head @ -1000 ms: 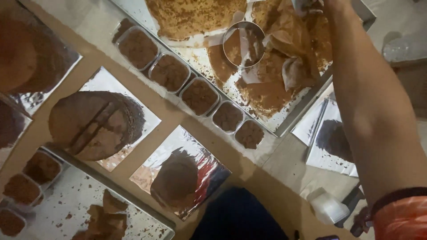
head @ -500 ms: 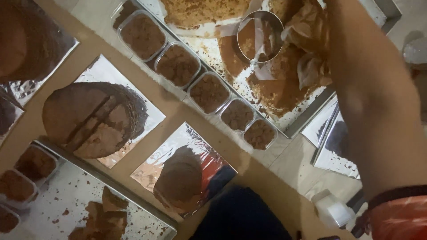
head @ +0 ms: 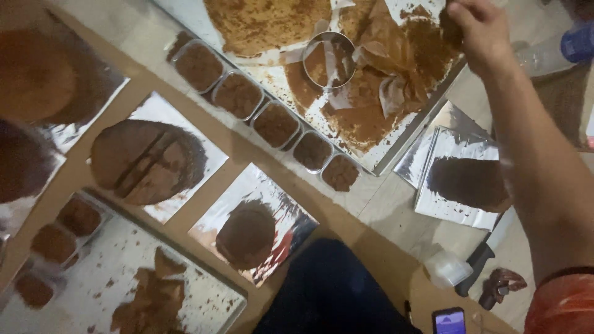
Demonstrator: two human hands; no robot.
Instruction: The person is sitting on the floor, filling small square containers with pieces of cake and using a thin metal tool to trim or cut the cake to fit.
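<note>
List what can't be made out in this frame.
- Left hand: out of the head view.
- Right hand: fingertips over the baking tray; grip unclear, partly cut by the top edge.
- Ring cutter contents: blurred.
- Phone: cut by the bottom edge.

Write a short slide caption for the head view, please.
Right hand pinching brown crumbs over a metal tray beside a ring cutter and filled cups.

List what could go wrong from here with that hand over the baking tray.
1. The right hand seems to pinch brown cake crumbs above the baking tray; bits could fall outside it onto the floor.
2. The round metal cutter sits amid torn baking paper; paper scraps might end up in the crumbs.
3. The filled small cups line the tray's near edge, where a forearm sweep could tip them.
</note>
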